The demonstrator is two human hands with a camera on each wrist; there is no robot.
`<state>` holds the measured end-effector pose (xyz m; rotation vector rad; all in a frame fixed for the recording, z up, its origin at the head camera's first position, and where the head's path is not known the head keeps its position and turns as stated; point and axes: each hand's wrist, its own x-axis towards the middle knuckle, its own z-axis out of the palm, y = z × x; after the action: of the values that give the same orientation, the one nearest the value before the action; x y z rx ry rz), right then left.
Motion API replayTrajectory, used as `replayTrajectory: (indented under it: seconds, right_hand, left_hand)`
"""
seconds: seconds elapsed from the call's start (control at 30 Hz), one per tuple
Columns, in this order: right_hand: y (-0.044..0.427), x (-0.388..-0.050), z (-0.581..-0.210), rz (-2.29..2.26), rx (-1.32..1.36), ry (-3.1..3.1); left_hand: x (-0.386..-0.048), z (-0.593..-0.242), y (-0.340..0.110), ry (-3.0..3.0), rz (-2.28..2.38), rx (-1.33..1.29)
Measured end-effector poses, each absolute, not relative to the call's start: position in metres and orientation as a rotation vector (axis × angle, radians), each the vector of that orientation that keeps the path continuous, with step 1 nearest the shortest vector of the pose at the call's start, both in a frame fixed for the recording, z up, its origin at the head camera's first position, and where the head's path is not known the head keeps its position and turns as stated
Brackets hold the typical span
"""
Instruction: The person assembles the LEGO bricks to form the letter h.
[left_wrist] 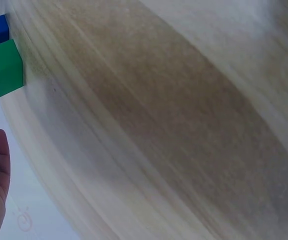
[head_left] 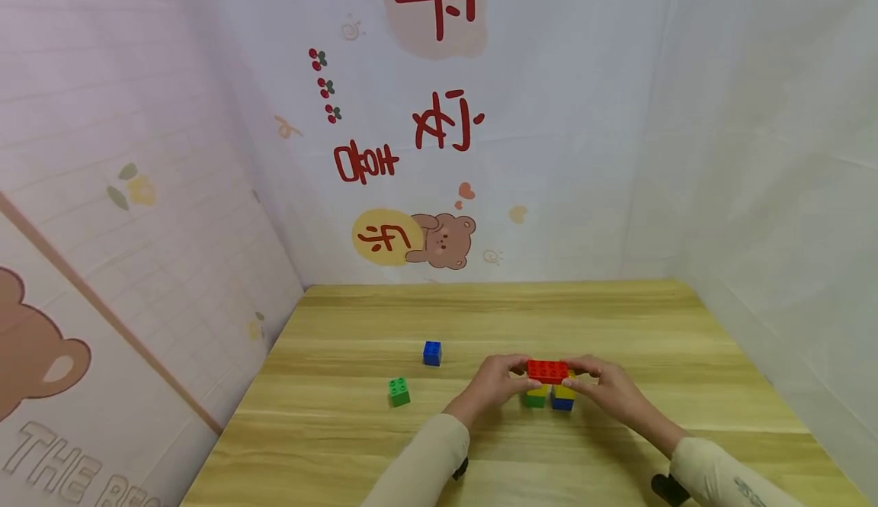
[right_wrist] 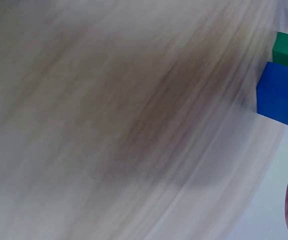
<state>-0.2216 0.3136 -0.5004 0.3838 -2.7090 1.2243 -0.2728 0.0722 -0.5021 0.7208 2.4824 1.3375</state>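
Observation:
Both hands hold a red toy brick [head_left: 547, 371] with several studs on top, one hand at each end. My left hand [head_left: 492, 385] pinches its left end between thumb and fingers; my right hand [head_left: 610, 393] pinches the right end. Just beneath are two small stacks side by side: a yellow brick [head_left: 538, 390] on a green brick [head_left: 535, 400], and another yellow brick [head_left: 564, 391] on a blue brick [head_left: 562, 405]. Whether the red brick touches them I cannot tell. The lower green brick [left_wrist: 3, 72] and lower blue brick [right_wrist: 280, 94] also show in the wrist views.
To the left on the wooden table [head_left: 357, 316] lie a loose blue brick [head_left: 432, 353] and, nearer to me, a loose green brick [head_left: 398, 391]. Printed white cloth [head_left: 569, 149] hangs behind the table and along its sides.

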Motion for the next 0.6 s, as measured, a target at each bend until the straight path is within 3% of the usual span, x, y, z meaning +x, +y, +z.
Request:
replayTrajectory:
  seconds: [0.6]
  right_hand:
    - [0.292,-0.232,-0.502,1.325,0.387,-2.765]
  left_hand:
    - [-0.276,-0.504,0.048,2.473,1.412,0.689]
